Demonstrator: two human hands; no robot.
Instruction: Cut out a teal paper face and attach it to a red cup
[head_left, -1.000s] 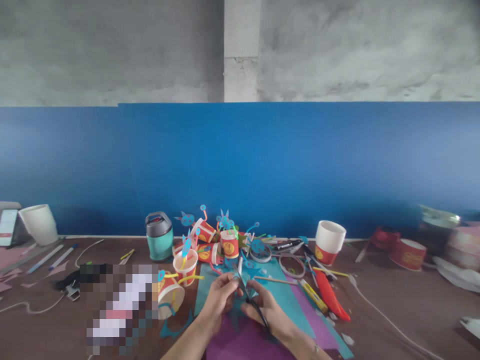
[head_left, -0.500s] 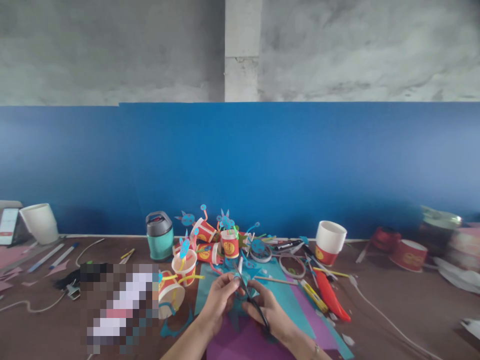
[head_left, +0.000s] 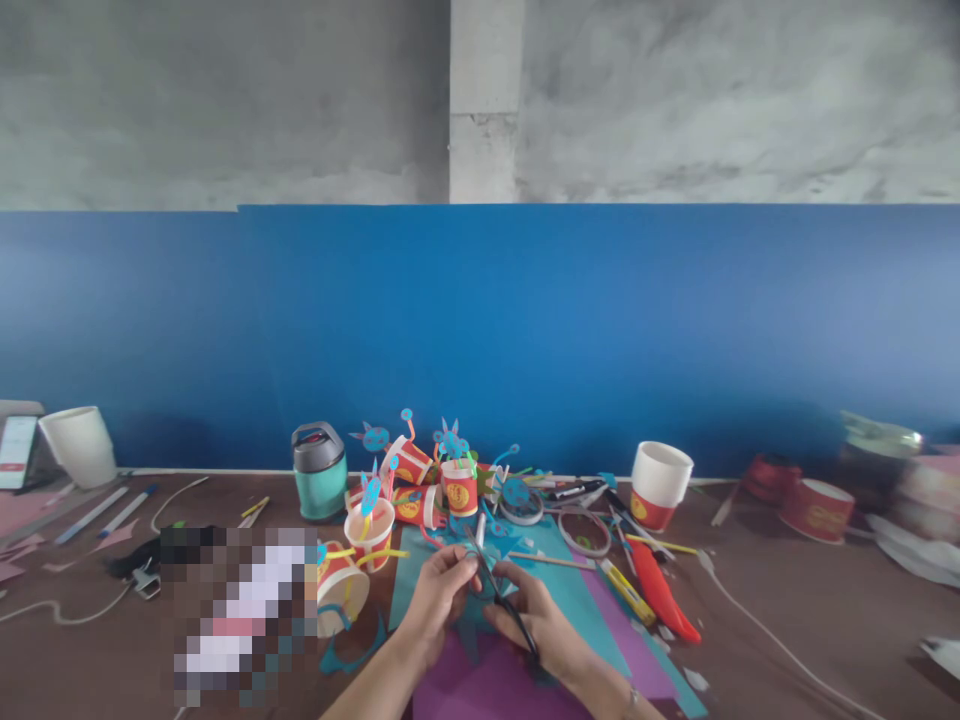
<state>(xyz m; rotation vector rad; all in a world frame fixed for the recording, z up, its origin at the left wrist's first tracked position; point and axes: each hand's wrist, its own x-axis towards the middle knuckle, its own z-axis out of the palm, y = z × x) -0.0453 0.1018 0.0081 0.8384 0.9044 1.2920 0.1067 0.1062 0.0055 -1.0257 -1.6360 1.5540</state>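
Observation:
My left hand [head_left: 439, 600] pinches a small piece of teal paper [head_left: 471, 590] just above the table. My right hand [head_left: 536, 620] is closed around black scissors [head_left: 504, 598], whose blades point up and left into that paper between my two hands. Under my hands lie a teal paper sheet [head_left: 577, 595] and a purple paper sheet [head_left: 487, 690]. Just beyond my fingers stands a cluster of red and white paper cups [head_left: 420, 490] decorated with blue cut-outs and coloured straws.
A teal flask [head_left: 319, 472] stands left of the cups. A white and red cup [head_left: 658, 485], a red knife [head_left: 664, 595], a yellow cutter [head_left: 626, 592] and a white cable [head_left: 780, 645] lie to the right. Pens [head_left: 105, 512] and a white cup [head_left: 79, 445] sit far left. A blue board [head_left: 525, 330] backs the table.
Almost nothing differs; my hands keep the same grip, with only a slight shift of the scissors and paper.

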